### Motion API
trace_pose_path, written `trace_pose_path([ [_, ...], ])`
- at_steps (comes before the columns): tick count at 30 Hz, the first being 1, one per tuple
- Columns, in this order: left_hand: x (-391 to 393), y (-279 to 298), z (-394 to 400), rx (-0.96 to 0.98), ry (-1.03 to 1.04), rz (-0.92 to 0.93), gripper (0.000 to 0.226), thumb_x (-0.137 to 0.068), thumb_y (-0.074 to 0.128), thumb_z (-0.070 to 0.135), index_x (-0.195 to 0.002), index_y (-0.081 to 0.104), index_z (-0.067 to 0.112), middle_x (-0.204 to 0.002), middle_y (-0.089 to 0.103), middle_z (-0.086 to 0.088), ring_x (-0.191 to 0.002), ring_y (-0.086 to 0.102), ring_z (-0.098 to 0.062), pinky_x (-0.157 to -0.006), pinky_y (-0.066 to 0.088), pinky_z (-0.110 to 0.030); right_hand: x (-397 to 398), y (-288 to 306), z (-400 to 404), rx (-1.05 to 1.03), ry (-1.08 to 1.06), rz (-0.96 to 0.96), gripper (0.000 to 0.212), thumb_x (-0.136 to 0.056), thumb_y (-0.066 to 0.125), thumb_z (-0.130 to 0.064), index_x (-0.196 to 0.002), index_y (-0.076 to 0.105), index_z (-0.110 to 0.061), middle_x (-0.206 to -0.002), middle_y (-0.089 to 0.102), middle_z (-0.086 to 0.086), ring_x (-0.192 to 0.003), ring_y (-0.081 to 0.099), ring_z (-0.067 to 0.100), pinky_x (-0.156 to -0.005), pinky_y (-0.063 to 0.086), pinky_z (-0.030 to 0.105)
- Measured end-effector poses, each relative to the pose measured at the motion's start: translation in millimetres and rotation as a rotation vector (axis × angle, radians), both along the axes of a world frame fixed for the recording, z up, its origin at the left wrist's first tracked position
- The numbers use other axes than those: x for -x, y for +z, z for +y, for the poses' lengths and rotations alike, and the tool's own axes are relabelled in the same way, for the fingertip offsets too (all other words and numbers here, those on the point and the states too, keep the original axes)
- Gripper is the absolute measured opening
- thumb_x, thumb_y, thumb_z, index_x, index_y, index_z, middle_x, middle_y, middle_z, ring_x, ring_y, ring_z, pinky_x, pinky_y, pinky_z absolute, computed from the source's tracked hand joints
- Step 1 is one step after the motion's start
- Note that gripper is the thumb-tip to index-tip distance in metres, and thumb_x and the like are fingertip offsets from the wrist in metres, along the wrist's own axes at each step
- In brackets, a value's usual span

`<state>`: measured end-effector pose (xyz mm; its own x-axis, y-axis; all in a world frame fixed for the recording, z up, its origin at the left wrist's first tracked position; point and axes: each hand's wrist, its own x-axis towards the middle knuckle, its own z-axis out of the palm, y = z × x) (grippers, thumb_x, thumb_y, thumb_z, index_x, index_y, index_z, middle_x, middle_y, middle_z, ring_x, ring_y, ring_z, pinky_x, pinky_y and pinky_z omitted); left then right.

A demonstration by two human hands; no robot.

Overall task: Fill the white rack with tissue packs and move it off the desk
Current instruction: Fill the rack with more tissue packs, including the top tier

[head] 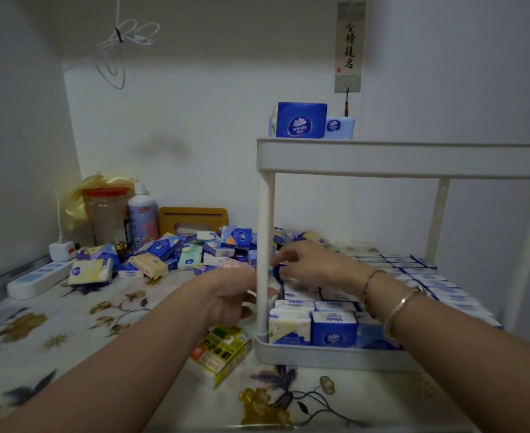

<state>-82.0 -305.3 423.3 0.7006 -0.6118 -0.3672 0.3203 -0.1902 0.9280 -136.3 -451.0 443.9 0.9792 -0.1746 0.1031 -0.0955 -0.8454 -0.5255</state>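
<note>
A person loads the lower shelf of the white rack point(351, 157), which stands on a floral-covered desk point(70, 323) against the wall. Rows of tissue packs point(334, 331) already stand upright across most of that shelf, and a few more packs sit on the rack's top tier. The right hand point(307, 264), reaching in past the rack's front-left post, has its fingers curled down onto a blue pack point(277, 271) at the shelf's left edge, apparently seating it in the row. The left hand point(229, 298), just outside that post, is loosely curled; whether it holds anything cannot be told, as motion blurs it. A loose heap of packs point(179, 254) lies left of the rack, with a yellow-and-green wrapped pack point(220, 354) at its front corner. Filling appears well along but unfinished: the next move likely calls for another pack from the heap, and the top tier remains mostly unfilled before the rack can be lifted away.
</note>
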Motion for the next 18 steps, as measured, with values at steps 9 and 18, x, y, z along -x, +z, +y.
trace_pose_path([
  [9,-15,-27,-18,0.326,0.113,0.089,0.015,-0.091,0.047,0.005,-0.101,0.056,-0.002,-0.073,0.056,-0.014,-0.063,0.049,-0.021,-0.064,0.04,-0.031,-8,-10,-14,0.167,-0.022,-0.014,0.044,-0.095,0.04,-0.008,-0.139,0.046,-0.012,-0.146,0.042,0.007,-0.132,0.041,0.021,-0.102,0.034,0.023],
  [18,-24,-35,-29,0.209,-0.038,-0.051,0.039,-0.088,0.065,0.011,-0.125,0.052,0.014,-0.107,0.063,-0.019,-0.095,0.054,-0.03,-0.08,0.05,-0.04,-44,-14,-24,0.178,-0.007,0.035,0.034,-0.099,0.034,-0.015,-0.125,0.054,-0.009,-0.126,0.057,0.012,-0.111,0.054,0.025,-0.089,0.041,0.028],
])
